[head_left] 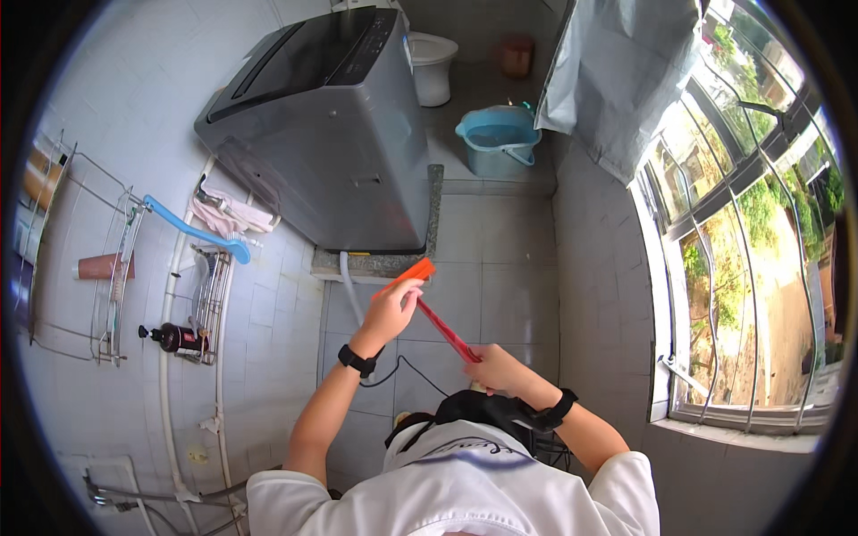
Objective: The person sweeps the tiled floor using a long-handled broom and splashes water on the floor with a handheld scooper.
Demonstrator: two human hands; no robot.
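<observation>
- Head view: grey washing machine (326,134) stands on a stone plinth (384,262).
- Blue bucket (498,138) sits behind it.
- Left hand (391,310) grips the orange hanger (429,308) at its upper end.
- Right hand (494,366) grips its lower end.

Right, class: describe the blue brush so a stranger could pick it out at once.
Start at the grey washing machine and look left to the tiled wall. The blue brush hangs slanted between the wire rack and a pink cloth. It is the only long blue thing there.
</observation>
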